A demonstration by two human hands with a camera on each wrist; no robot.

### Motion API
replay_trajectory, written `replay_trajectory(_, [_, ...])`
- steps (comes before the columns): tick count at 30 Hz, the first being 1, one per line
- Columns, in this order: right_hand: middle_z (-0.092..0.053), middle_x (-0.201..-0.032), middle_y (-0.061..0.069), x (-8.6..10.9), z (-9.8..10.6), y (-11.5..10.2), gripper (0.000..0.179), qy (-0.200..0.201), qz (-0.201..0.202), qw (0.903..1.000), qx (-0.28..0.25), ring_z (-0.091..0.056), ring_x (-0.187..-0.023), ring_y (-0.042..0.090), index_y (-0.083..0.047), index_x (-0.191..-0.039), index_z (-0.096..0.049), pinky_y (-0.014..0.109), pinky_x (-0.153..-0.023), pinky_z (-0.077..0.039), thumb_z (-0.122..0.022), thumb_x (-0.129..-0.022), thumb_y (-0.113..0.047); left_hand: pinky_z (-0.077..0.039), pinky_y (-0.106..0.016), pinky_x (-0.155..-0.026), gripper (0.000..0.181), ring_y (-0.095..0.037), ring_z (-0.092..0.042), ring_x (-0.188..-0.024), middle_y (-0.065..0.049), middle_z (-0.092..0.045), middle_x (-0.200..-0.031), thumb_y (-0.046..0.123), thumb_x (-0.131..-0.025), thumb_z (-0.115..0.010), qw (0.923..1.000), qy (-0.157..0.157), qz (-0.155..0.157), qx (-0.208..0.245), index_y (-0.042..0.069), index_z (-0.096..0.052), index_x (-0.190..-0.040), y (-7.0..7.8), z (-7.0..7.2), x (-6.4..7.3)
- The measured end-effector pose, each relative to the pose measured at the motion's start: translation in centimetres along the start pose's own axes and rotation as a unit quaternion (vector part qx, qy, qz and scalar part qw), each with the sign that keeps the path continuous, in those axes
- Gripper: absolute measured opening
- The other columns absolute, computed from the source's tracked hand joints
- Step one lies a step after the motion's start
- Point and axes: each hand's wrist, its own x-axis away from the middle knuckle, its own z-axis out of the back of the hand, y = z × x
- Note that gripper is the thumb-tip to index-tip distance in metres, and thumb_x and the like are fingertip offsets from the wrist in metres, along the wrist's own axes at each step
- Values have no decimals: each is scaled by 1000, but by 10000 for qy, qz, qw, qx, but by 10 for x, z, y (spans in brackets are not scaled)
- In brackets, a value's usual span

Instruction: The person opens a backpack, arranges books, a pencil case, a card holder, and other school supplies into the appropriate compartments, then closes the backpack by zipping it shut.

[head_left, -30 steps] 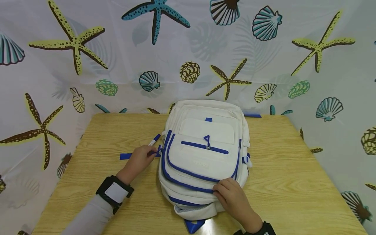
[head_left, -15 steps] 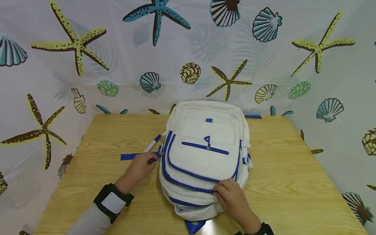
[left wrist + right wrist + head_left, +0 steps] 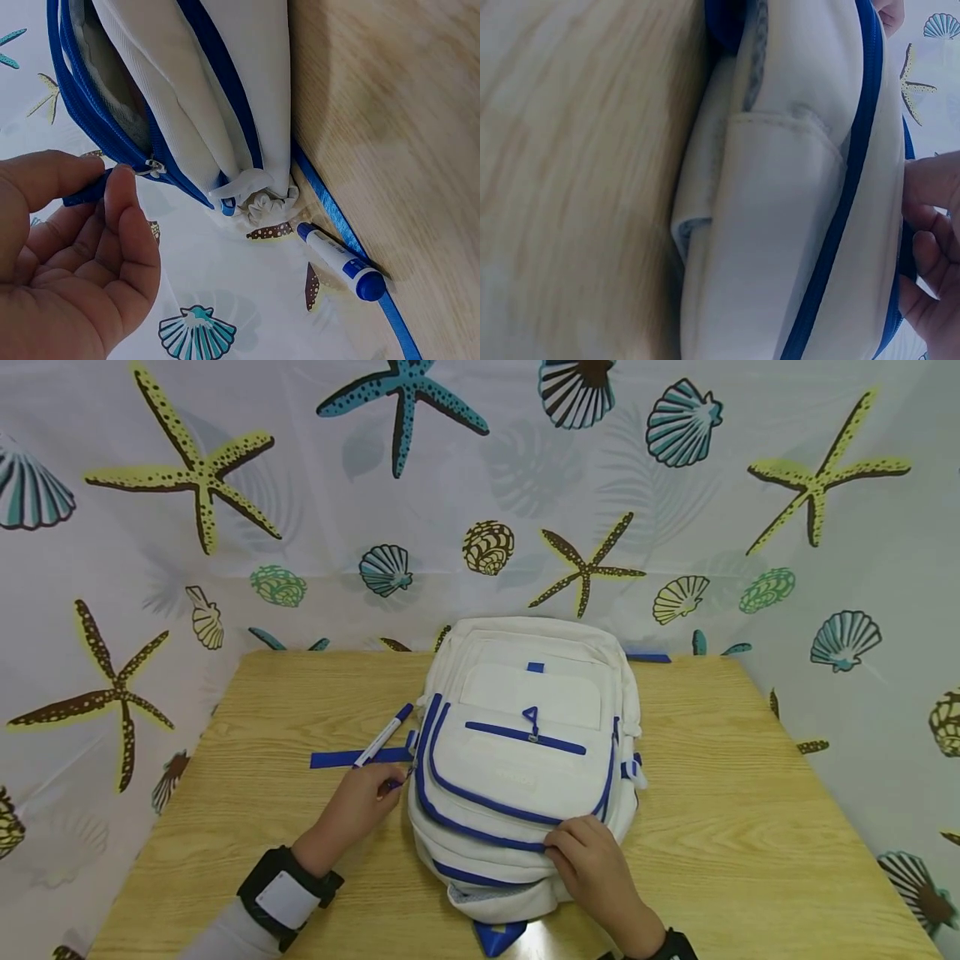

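A white backpack [image 3: 517, 777] with blue zippers lies on the wooden table, front pocket up. At its left side, my left hand [image 3: 360, 806] pinches a blue zipper pull [image 3: 86, 191] between thumb and index finger. The pull hangs from a metal slider [image 3: 155, 168] on the bag's blue zipper, and the compartment gapes beside it in the left wrist view. My right hand [image 3: 596, 864] grips the blue-trimmed front edge of the bag at lower right; its fingers [image 3: 926, 259] are partly hidden behind that edge in the right wrist view.
A white marker with blue ends [image 3: 384, 735] lies left of the bag, across a flat blue strap [image 3: 333, 759]. A blue pointed piece [image 3: 498, 937] sticks out below the bag. A shell-and-starfish patterned cloth [image 3: 420, 510] hangs behind the table.
My left hand has moved a little toward me along the bag's left side with the zipper pull, uncovering more of the marker. The right hand has stayed at the front edge.
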Motion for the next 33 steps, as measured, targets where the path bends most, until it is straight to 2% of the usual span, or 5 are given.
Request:
replay_trajectory(12, [-55, -77, -3, -2, -1, -1, 17, 45, -19, 10000, -65, -46, -70, 13, -11, -77, -60, 23, -67, -36, -70, -65, -4, -42, -21, -58, 7, -7, -47, -66, 1, -56, -73, 0, -77, -64, 9991, 68, 266, 330, 4, -64, -82, 12, -8, 14])
replay_trajectory(19, [-55, -78, -3, -2, -1, 0, 6, 40, -30, 10000, -57, -46, -71, 14, -11, -76, -60, 23, -67, -36, -65, -79, -14, -43, -22, -59, 8, -7, -48, -66, -1, -58, -74, 1, -76, -65, 9983, 310, 377, 308, 3, -65, -84, 17, -12, 20])
replay_trajectory(25, [-55, -77, -3, -2, -1, -1, 13, 20, -46, 10000, -32, -46, -70, 14, -11, -76, -60, 23, -67, -36, -70, -69, -6, -42, -22, -58, 7, -7, -48, -66, 0, -57, -73, 1, -76, -65, 9978, 307, 478, 328, 3, -65, -83, 23, -13, 25])
replay_trajectory(28, [-55, -77, -3, -2, -2, -2, 8, 45, -49, 10000, -27, -46, -70, 14, -11, -76, -60, 23, -67, -36, -63, -81, -16, -43, -22, -58, 7, -7, -49, -66, -1, -57, -73, 1, -75, -66, 9976, 332, 483, 369, 3, -65, -82, 27, -13, 28])
replay_trajectory(33, [-54, -76, -3, -1, -3, -2, 34, 139, -37, 9999, -15, -46, -69, 14, -12, -75, -60, 23, -65, -36, -41, -94, -32, -42, -20, -57, 7, -7, -48, -65, 0, -57, -72, 0, -74, -66, 9975, 186, 480, 477, 4, -65, -80, 34, -15, 30])
